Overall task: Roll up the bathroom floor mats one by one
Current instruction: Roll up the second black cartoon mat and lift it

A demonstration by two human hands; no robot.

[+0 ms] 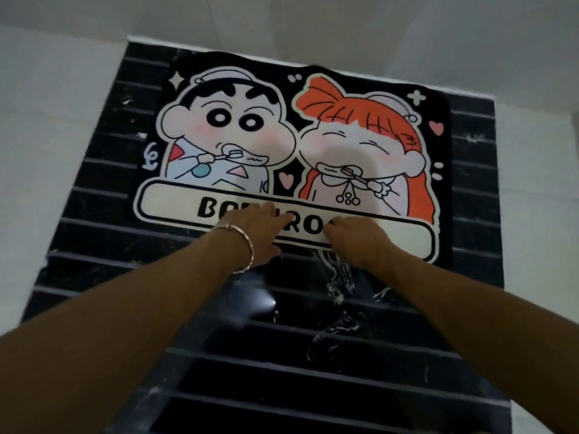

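Mat (282, 126) flat on striped floor (250, 386); L hand (260, 227) flat on near edge; R hand (354, 242) curled there, grip unclear

Black capital letters run along a cream banner (169, 211) at the near edge of a cartoon bathroom mat (291, 136) lying on a dark striped floor (94, 242). "BA" reads clearly at the banner's left and "RO" near its middle. The letters between and after them are covered by the person's left hand (260, 227) and right hand (357, 239).
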